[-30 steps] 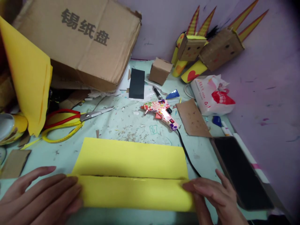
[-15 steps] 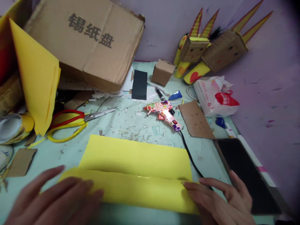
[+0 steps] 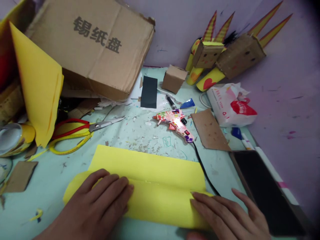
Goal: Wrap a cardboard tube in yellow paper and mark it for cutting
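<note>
A sheet of yellow paper [image 3: 155, 166] lies in front of me, its near part curled over into a loose roll. Along the seam of the fold runs a thin shiny line. My left hand [image 3: 100, 196] lies across the left part of the roll, fingers stretched side by side and pressing on the seam; its thumb is hidden. At the right end, my right hand [image 3: 225, 213] rests its outstretched fingertips on the paper, with the little finger raised apart. Beyond the sheet is a flower-patterned glue gun [image 3: 175, 121] on its side, its black cord running toward my right hand.
Scissors [image 3: 87, 128] with red and yellow handles lie at left, near a tape roll [image 3: 15, 138] and a folded yellow sheet [image 3: 37, 90]. A large cardboard box [image 3: 95, 50] leans behind. At right are a cardboard piece [image 3: 210, 130], a tissue pack [image 3: 231, 105] and a dark tablet-like slab [image 3: 265, 190].
My left hand has moved right and farther up onto the roll, its fingers now flat over the seam. My right hand stays at the right end, its fingers now flatter.
</note>
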The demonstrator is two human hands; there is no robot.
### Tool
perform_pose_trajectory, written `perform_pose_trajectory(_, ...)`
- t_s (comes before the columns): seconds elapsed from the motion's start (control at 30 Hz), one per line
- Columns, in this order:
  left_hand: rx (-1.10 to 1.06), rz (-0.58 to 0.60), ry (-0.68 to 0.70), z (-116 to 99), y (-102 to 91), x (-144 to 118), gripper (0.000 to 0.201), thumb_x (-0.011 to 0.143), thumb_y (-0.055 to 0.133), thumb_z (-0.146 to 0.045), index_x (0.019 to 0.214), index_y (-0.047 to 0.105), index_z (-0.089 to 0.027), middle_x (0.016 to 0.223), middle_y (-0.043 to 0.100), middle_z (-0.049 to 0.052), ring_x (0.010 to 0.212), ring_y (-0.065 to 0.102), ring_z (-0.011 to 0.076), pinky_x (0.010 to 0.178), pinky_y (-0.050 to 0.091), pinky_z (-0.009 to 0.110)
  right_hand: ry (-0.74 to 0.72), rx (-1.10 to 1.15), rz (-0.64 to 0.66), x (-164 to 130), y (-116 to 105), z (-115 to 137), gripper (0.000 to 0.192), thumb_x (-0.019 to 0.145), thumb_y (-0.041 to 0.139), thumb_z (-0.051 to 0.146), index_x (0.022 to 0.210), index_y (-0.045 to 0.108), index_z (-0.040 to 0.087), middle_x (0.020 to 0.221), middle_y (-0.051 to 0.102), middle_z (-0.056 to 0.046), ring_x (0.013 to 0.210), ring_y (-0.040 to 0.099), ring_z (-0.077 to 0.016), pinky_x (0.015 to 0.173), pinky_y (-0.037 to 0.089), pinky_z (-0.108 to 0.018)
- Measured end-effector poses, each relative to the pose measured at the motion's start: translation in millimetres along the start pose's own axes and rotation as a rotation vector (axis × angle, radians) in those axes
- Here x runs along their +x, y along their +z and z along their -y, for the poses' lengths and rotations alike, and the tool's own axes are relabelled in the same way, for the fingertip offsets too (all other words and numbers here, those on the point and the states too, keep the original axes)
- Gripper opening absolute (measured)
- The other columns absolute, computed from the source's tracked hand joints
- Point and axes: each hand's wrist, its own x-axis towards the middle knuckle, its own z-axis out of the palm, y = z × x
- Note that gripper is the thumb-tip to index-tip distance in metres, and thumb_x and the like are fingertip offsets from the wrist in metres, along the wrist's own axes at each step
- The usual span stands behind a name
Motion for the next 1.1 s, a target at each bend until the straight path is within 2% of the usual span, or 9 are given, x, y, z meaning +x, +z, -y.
perform_pose_trajectory(0.1, 0.001, -0.005, 0.021, -0.4, 1.8, 8.0, 0.022, 0.091, 0.043, -0.025, 0.103, 0.060, -0.019, 0.101, 0.066, 0.004, 0.096, 0.054, 0.0204, 0.098, 0.031, 0.039, -0.070, -0.074, 0.033, 3.4, 3.6, -6.3, 0.039, 0.079, 0.058, 0.055, 0.096, 0.066, 0.021, 0.087, 0.076, -0.001, 0.066, 0.066, -0.0187, 0.100, 0.027, -0.044)
perform_pose_trajectory(0.2, 0.010, -0.030, 0.043, 0.9, 3.5, 12.4, 0.022, 0.091, 0.043, -0.032, 0.097, 0.060, -0.019, 0.097, 0.066, 0.004, 0.094, 0.054, 0.0215, 0.097, 0.030, 0.040, -0.080, -0.096, 0.059, 4.0, 6.6, -8.0, 0.037, 0.081, 0.056, 0.051, 0.096, 0.066, 0.019, 0.088, 0.075, -0.003, 0.070, 0.065, -0.0202, 0.093, 0.031, -0.045)
perform_pose_trajectory(0.53, 0.015, 0.025, 0.073, 2.3, 1.2, 23.2, 0.024, 0.090, 0.039, -0.033, 0.094, 0.058, -0.019, 0.089, 0.066, 0.004, 0.083, 0.053, 0.0223, 0.091, 0.029, 0.042, -0.088, -0.049, 0.076, 1.0, 6.9, -8.3, 0.031, 0.078, 0.060, 0.038, 0.098, 0.066, 0.015, 0.082, 0.075, -0.003, 0.066, 0.065, -0.0199, 0.109, 0.014, -0.052)
perform_pose_trajectory(0.67, -0.078, 0.111, 0.048, 3.6, -3.4, 25.3, 0.017, 0.087, 0.047, -0.032, 0.096, 0.058, -0.022, 0.089, 0.065, 0.001, 0.080, 0.053, 0.0210, 0.089, 0.028, 0.041, -0.067, -0.034, 0.089, 3.9, 7.3, -8.2, 0.036, 0.077, 0.062, 0.044, 0.098, 0.065, 0.015, 0.081, 0.074, -0.003, 0.065, 0.065, -0.0199, 0.110, 0.012, -0.052)
perform_pose_trajectory(0.87, -0.200, 0.248, -0.069, 4.4, -10.0, 30.6, 0.013, 0.082, 0.053, -0.031, 0.093, 0.057, -0.025, 0.092, 0.063, 0.000, 0.083, 0.053, 0.0215, 0.088, 0.028, 0.044, -0.036, -0.018, 0.048, 11.4, 7.5, -7.2, 0.045, 0.076, 0.060, 0.055, 0.097, 0.065, 0.016, 0.076, 0.073, -0.003, 0.065, 0.062, -0.0200, 0.106, 0.018, -0.051)
perform_pose_trajectory(1.1, -0.218, 0.254, -0.102, 6.0, -10.0, 34.9, 0.015, 0.082, 0.052, -0.030, 0.095, 0.057, -0.025, 0.095, 0.060, 0.002, 0.087, 0.051, 0.0228, 0.080, 0.035, 0.041, 0.026, -0.068, 0.065, 14.9, 6.7, -6.7, 0.050, 0.078, 0.054, 0.058, 0.107, 0.062, 0.018, 0.080, 0.069, -0.007, 0.076, 0.059, -0.0251, 0.094, 0.029, -0.049)
